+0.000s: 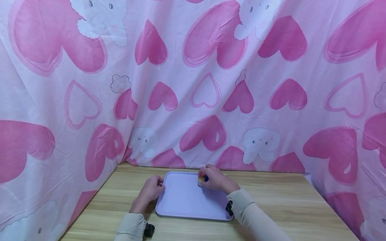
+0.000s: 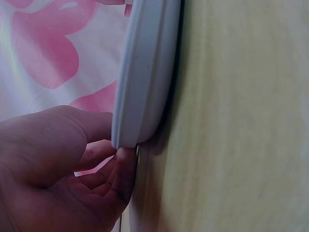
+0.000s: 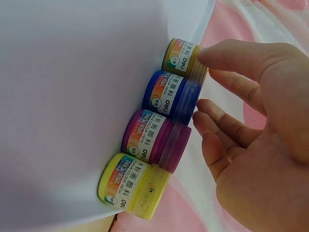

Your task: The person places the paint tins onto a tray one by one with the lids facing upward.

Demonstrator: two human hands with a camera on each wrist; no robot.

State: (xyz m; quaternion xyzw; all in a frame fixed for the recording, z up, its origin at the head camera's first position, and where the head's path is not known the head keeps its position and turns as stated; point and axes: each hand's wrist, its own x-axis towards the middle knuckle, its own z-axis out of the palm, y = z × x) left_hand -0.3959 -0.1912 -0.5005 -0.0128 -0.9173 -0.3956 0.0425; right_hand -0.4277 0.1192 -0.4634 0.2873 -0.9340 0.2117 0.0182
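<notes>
Paint pots lined up on the tray, right hand at the far one

Paint pots (image 3: pixel 154 125), four joined in a strip, stand on the lavender tray (image 1: pixel 187 201) near its far edge, toward one o'clock from the tray's centre in the head view. The tray lies on the wooden counter (image 1: pixel 286 207), straight ahead of the person.

Nearest, the left hand (image 1: pixel 152 189) sits at the tray's nine o'clock rim; its grip is closed on that rim, thumb above and fingers (image 2: pixel 123 169) tucked under the edge. Beyond it, the right hand (image 1: pixel 215 179) reaches the pots. Its grip is loose and mostly open: the fingers are gently bent, one fingertip (image 3: pixel 205 55) touching the lid of the orange pot (image 3: pixel 186 59), nothing pinched. Farthest back hangs the pink heart-print cloth (image 1: pixel 193 83).

As a judgement, the step in hand is settling the strip of pots on the tray while the other hand steadies it. A next move would call for either drawing the fingers clear without nudging the strip, or curling them round the lids for a firm hold.

Only the right wrist view shows all four pots: orange, blue (image 3: pixel 171 96), purple (image 3: pixel 154 137), yellow (image 3: pixel 133 186); the head view shows just a speck of colour. Only the left wrist view shows the fingers under the rim.
</notes>
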